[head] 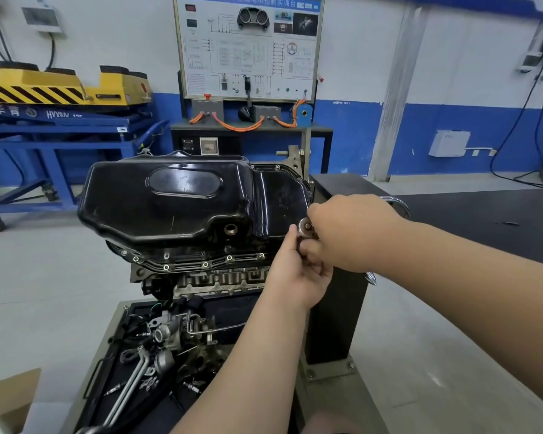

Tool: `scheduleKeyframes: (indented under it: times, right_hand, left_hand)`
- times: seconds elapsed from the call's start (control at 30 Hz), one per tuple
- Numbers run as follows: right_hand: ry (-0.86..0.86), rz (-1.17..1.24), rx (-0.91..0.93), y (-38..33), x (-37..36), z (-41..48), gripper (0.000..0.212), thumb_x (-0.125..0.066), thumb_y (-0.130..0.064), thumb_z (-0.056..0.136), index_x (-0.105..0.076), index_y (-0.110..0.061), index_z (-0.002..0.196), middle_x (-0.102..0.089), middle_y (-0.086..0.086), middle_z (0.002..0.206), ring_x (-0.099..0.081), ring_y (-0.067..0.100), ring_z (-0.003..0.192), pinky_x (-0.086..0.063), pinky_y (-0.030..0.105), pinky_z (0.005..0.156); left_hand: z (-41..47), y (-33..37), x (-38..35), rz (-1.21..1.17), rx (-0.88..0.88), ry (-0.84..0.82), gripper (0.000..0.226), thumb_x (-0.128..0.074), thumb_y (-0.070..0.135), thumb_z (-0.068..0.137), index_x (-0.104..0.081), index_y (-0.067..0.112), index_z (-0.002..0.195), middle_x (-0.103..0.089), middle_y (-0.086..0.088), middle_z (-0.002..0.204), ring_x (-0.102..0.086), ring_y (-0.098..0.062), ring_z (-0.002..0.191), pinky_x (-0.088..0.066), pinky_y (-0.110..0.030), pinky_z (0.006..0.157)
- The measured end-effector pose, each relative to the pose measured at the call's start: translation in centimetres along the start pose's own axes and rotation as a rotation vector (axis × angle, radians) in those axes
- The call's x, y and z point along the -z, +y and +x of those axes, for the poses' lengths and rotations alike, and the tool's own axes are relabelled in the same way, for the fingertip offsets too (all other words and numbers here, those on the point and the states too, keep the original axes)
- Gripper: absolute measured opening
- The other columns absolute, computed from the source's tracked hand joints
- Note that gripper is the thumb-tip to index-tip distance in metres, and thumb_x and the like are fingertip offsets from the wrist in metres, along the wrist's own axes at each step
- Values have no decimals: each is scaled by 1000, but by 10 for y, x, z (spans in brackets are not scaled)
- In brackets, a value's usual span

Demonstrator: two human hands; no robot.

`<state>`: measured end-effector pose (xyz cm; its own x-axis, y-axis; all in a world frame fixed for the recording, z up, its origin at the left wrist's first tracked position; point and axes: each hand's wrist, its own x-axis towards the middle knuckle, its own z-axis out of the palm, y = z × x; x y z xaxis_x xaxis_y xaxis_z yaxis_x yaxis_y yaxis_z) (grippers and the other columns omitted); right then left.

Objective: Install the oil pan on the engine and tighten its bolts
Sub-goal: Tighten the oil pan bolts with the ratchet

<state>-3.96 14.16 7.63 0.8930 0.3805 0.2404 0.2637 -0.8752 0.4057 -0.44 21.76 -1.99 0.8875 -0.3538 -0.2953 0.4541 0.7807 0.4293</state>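
A glossy black oil pan (170,198) sits on top of the upturned engine (220,281), with several bolts (205,264) along its near flange. A metal ratchet wrench (306,227) is at the pan's right end. My right hand (351,233) grips the ratchet, whose handle end pokes out below the wrist. My left hand (298,274) reaches up from below, and its fingers curl round the ratchet's head and socket. The bolt under the socket is hidden by both hands.
A tray (119,327) below the engine holds loose engine parts, pipes and plugs. The black engine stand (342,308) rises at right. A training display board (248,48) stands behind, a blue lift table with yellow equipment (60,120) at left, a cardboard box (7,399) bottom left.
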Motion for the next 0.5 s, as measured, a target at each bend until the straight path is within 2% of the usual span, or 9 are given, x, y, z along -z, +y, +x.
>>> scheduleKeyframes:
  times: [0.07, 0.13, 0.17, 0.27, 0.33, 0.4, 0.47, 0.5]
  right_hand:
    - [20, 5, -46, -1, 0, -4, 42, -42, -59, 85, -46, -23, 64, -46, -4, 58, -44, 12, 48, -26, 23, 42]
    - [7, 38, -60, -5, -1, -6, 46, -42, -60, 85, -46, -22, 59, -47, -4, 55, -46, 12, 47, -28, 23, 42]
    - [-26, 38, -52, -7, 0, -6, 44, -44, -56, 87, -48, -20, 61, -46, -3, 56, -46, 13, 48, -31, 24, 43]
    - [-65, -85, 63, -10, 2, -4, 12, -53, -27, 90, -55, -15, 89, -42, -2, 64, -44, 15, 53, -35, 30, 50]
    - [14, -191, 154, -10, 5, -5, 10, -55, -16, 89, -55, -16, 100, -51, -1, 73, -55, 20, 69, -36, 33, 62]
    - [73, -206, 187, -9, 2, -3, 8, -57, -15, 88, -56, -18, 96, -56, 0, 79, -58, 23, 82, -36, 37, 67]
    - [58, -130, 136, -8, 1, -2, 5, -55, -23, 90, -58, -19, 91, -50, -3, 69, -56, 18, 68, -36, 31, 59]
    - [33, -67, 81, -7, 1, -2, 14, -51, -31, 92, -59, -20, 87, -47, -5, 64, -51, 14, 59, -33, 27, 51]
  left_hand:
    - [1, 0, -1, 57, 21, -17, 24, -62, 40, 90, -64, 18, 82, -61, 3, 61, -58, -11, 59, -51, -27, 80]
    - [0, -1, 0, 89, 43, -35, 24, -61, 42, 90, -63, 18, 89, -64, 2, 64, -62, -14, 57, -51, -26, 60]
    - [0, -1, 1, 95, 45, -26, 24, -62, 43, 89, -63, 19, 88, -65, 2, 64, -62, -14, 57, -51, -26, 57]
    - [0, -4, 2, 101, 12, 37, 30, -63, 41, 89, -60, 19, 70, -53, 6, 59, -50, -10, 58, -52, -26, 72]
    - [0, -5, 1, 120, -8, 86, 40, -65, 42, 87, -52, 19, 57, -41, 7, 52, -38, -9, 54, -46, -25, 71]
    - [-1, -6, -1, 141, -15, 95, 47, -64, 45, 87, -51, 20, 50, -39, 7, 49, -36, -9, 52, -44, -25, 68]
    - [-2, -5, -1, 115, -27, 79, 43, -61, 49, 88, -57, 19, 58, -47, 6, 55, -44, -10, 61, -47, -28, 78]
    - [-3, -5, 0, 83, -35, 59, 42, -57, 51, 90, -61, 18, 64, -53, 5, 60, -49, -12, 67, -46, -31, 84]
